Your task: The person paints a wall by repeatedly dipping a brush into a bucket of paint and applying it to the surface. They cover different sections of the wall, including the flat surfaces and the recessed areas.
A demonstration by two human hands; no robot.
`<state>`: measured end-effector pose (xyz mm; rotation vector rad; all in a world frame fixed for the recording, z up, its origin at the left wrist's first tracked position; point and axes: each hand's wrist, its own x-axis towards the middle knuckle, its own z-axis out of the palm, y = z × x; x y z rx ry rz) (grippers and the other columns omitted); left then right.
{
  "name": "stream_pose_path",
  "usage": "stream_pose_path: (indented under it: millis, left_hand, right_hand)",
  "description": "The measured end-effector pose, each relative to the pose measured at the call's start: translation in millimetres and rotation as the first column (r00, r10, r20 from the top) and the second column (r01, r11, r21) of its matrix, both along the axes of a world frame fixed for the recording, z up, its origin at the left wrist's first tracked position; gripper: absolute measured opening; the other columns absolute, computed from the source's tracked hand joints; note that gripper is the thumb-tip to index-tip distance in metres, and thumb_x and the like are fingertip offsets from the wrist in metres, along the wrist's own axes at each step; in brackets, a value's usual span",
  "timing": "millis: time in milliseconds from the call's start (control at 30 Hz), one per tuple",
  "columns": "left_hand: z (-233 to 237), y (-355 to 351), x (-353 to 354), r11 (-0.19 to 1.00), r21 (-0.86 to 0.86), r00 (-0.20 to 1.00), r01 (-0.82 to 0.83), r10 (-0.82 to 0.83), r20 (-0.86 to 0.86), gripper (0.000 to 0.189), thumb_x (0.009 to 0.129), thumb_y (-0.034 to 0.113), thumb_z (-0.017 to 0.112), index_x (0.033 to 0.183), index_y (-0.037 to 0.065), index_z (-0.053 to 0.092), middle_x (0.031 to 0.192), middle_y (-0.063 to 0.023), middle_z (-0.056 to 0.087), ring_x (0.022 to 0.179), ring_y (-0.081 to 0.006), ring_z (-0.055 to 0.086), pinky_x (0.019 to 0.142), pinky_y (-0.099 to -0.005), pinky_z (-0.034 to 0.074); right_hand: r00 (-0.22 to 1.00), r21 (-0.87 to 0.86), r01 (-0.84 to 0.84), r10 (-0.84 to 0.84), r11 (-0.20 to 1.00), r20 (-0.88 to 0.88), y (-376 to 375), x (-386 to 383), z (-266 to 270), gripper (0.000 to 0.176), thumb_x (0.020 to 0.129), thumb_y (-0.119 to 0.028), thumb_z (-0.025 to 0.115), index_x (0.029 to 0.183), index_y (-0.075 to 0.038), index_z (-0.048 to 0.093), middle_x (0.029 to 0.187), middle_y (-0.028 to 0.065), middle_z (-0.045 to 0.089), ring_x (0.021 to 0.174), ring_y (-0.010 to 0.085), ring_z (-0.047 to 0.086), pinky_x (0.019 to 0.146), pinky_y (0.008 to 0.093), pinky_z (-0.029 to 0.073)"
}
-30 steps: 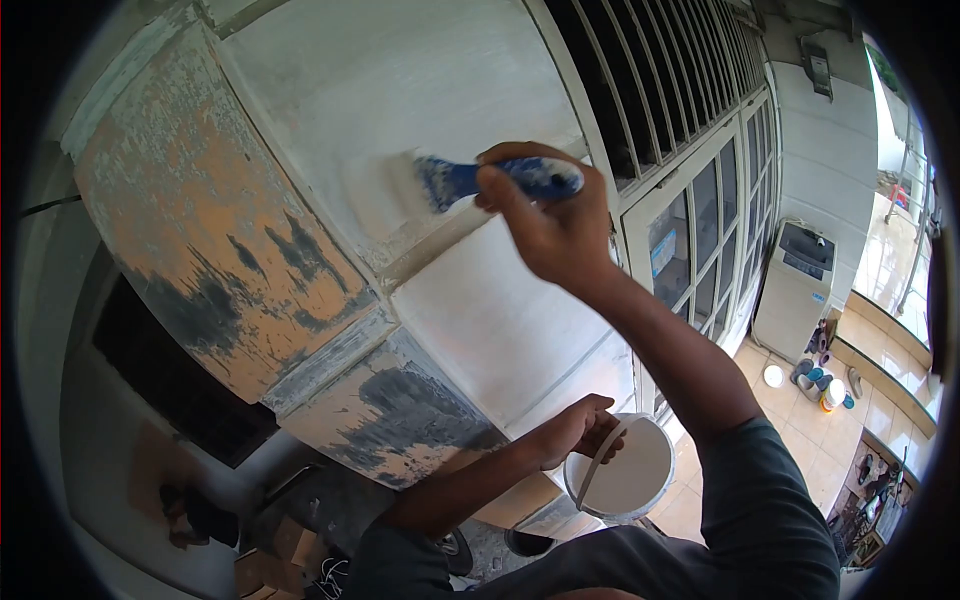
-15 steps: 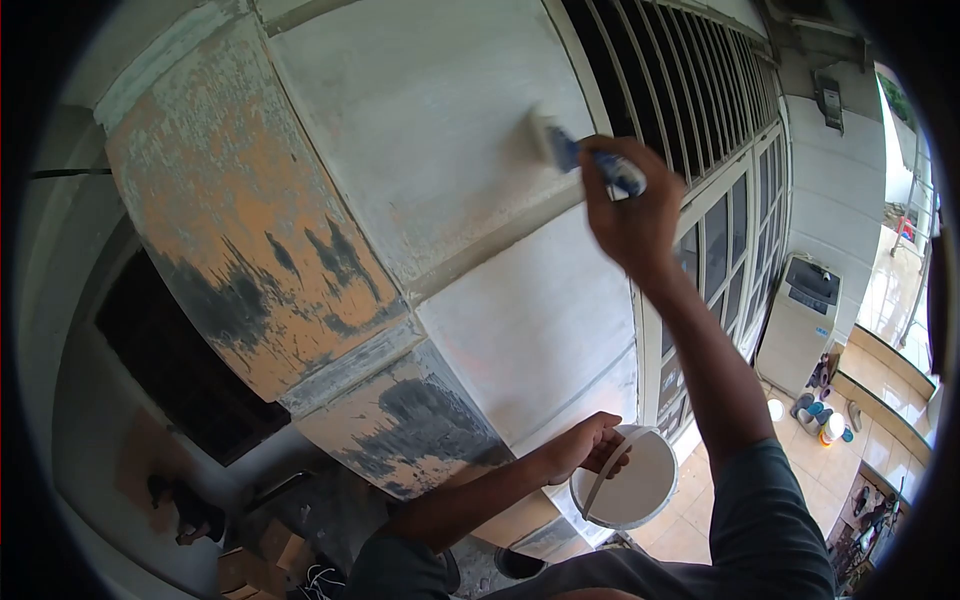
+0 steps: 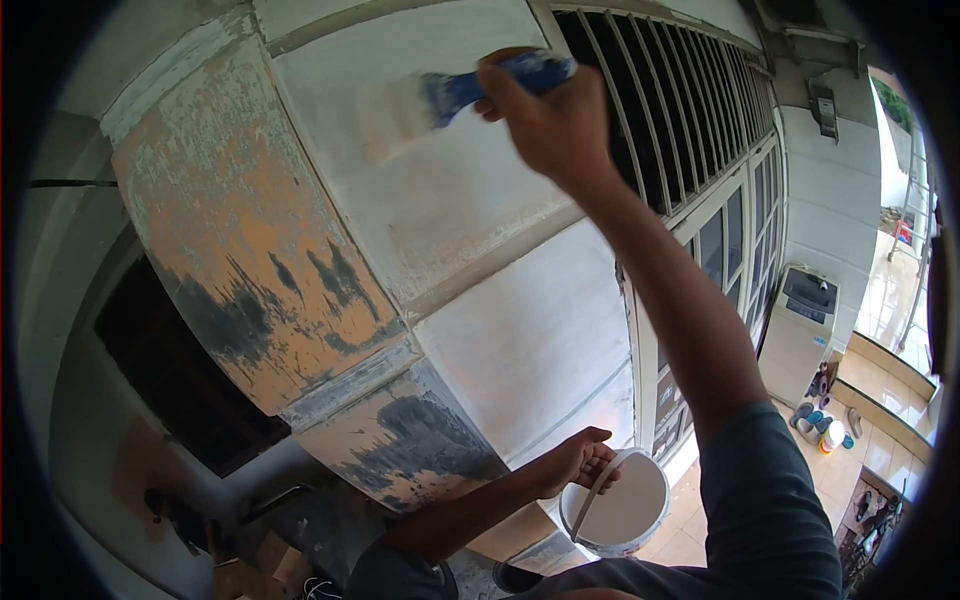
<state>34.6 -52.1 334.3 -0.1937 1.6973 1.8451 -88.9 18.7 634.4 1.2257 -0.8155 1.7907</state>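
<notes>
My right hand (image 3: 550,120) is closed round the blue handle of a wide paintbrush (image 3: 455,92). The pale bristles, smeared by motion, lie over the upper white wall panel (image 3: 440,200). Down in front of my body, my left hand (image 3: 580,464) grips the handle of a white bucket (image 3: 640,505) by its curved bar. Whitish stuff shows inside the bucket. Below the upper panel, a second white panel (image 3: 530,330) spreads between the ledge and the window frame.
Left of the white panels, the wall (image 3: 240,190) is peeling, orange with dark grey patches. A barred window (image 3: 660,100) adjoins on the right. Farther right stand a washing machine (image 3: 798,315) and several shoes (image 3: 812,415) on tiles. Cardboard boxes (image 3: 285,560) lie lower left.
The brush in my right hand has moved left and up across the upper panel. The bucket in my left hand has shifted slightly down and left.
</notes>
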Motion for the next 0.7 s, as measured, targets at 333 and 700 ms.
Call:
stream_pose_path:
  millis: [333, 700]
  left_hand:
    - [2.6, 7.3, -0.2, 1.000, -0.024, 1.000, -0.014, 0.014, 0.017, 0.056, 0.095, 0.038, 0.028, 0.111, -0.009, 0.054, 0.094, -0.0167, 0.065, 0.083, -0.0257, 0.064, 0.086, -0.0381, 0.049]
    - [-1.5, 2.5, 0.5, 0.997, -0.055, 0.998, -0.061, 0.063, 0.024, 0.058, 0.094, 0.039, 0.029, 0.115, -0.010, 0.052, 0.100, -0.0193, 0.064, 0.091, -0.0277, 0.063, 0.089, -0.0393, 0.047]
  right_hand:
    - [0.761, -0.076, 0.647, -0.639, 0.758, 0.111, 80.7, -68.0, -13.0, 0.011, 0.078, -0.015, 0.063, 0.083, -0.006, 0.069, 0.068, 0.0131, 0.066, 0.062, 0.0259, 0.067, 0.057, 0.0313, 0.053]
    - [0.982, -0.059, -0.006, -0.005, 0.998, -0.189, 6.8, 42.1, 5.1, 0.012, 0.079, -0.008, 0.063, 0.080, 0.004, 0.065, 0.067, 0.0141, 0.065, 0.060, 0.0188, 0.066, 0.056, 0.0284, 0.052]
